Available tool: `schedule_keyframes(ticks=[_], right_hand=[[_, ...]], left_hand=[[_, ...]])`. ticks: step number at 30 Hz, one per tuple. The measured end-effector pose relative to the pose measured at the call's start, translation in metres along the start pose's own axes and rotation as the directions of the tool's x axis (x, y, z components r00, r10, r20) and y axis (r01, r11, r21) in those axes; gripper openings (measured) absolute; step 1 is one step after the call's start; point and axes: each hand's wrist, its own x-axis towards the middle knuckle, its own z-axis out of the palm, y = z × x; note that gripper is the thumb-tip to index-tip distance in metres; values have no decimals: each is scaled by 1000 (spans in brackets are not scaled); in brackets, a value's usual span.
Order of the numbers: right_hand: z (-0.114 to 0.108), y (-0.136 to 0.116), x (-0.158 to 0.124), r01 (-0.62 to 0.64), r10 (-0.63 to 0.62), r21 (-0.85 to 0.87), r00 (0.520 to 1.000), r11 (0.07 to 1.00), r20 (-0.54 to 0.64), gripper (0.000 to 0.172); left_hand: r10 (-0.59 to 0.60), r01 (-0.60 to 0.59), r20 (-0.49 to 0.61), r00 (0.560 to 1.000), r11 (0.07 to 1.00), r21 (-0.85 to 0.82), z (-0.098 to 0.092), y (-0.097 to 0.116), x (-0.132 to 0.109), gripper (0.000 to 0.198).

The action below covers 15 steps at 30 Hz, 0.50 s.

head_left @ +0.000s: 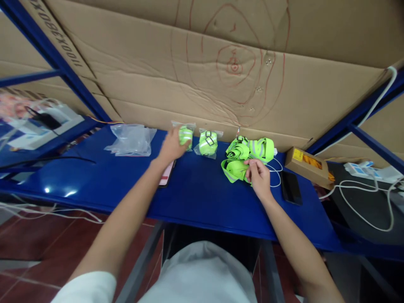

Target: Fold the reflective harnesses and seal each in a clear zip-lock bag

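Webbing in neon green is being handled on the blue table (202,198) by both hands at once. Out at the far edge, a bagged strap (186,135) is being gripped by the left hand (172,146); the fingers are being curled around the bag's left side, and the bag is being held upright against the cardboard sheet (202,75) that is backing the table. Just to its right, a second bagged strap (208,144) is being left alone, standing apart from the hand. Further right, the loose straps (244,155) are being worked in a tangled heap, and a fold at the heap's near edge is being pinched between thumb and fingertips of the right hand (259,176). The grip there is being kept tight on the fabric, with the wrist being rested on the tabletop. Beneath the left wrist, a flat device (167,173) is being partly covered. To the far left, a pile of empty clear bags (132,141) is being left flat. Right of the heap, a black phone (291,188) is being lain face up near a cardboard box (307,166), and a white cable (276,170) is being looped between phone and straps.
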Motion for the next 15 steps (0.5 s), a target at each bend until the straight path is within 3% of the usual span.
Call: schedule_keyframes(ticks=[2, 4, 8, 11, 15], right_hand=[[-1, 1, -2, 23, -22, -34, 1000, 999, 20, 41], [-2, 1, -4, 52, -48, -77, 998, 996, 45, 39], [-1, 1, -7, 116, -100, -162, 989, 980, 108, 35], [0, 2, -8, 157, -125, -215, 980, 964, 154, 33], [0, 5, -6, 187, -143, -272, 974, 944, 173, 33]], left_hand=[[-185, 205, -102, 977, 950, 237, -31, -25, 3, 78], [-313, 370, -213, 925, 866, 335, -59, -51, 4, 84], [-554, 576, -184, 812, 710, 406, -88, -87, -1, 102], [-545, 573, -197, 815, 706, 417, -88, -90, -7, 86], [-433, 515, -281, 856, 758, 402, -87, -69, -12, 62]])
